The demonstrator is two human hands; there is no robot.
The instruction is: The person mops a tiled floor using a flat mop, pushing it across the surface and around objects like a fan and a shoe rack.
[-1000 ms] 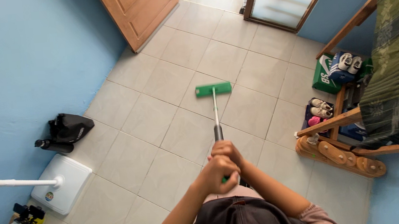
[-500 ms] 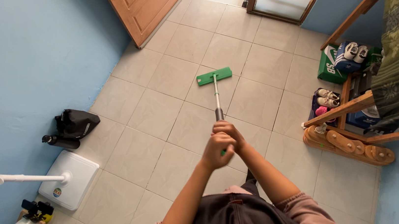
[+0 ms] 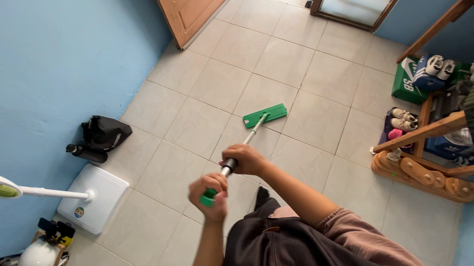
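I hold a flat mop with both hands. Its green head (image 3: pixel 265 115) lies flat on the pale tiled floor (image 3: pixel 209 89) in the middle of the room, and its thin metal handle (image 3: pixel 253 132) slants back toward me. My right hand (image 3: pixel 244 159) grips the handle farther down, over the dark grip section. My left hand (image 3: pixel 210 192) is closed around the green top end of the handle, nearer my body.
A standing fan with a white square base (image 3: pixel 92 198) stands by the blue left wall, with a black bag (image 3: pixel 105 133) and a dark bottle (image 3: pixel 86 154) beyond it. A wooden rack (image 3: pixel 427 154) with shoes and boxes stands at right. A wooden door (image 3: pixel 191 3) is open ahead.
The mop head has slid back toward me and to the right, and the handle now slants leftward. My hands have separated, the left one moving left and down to the handle's end.
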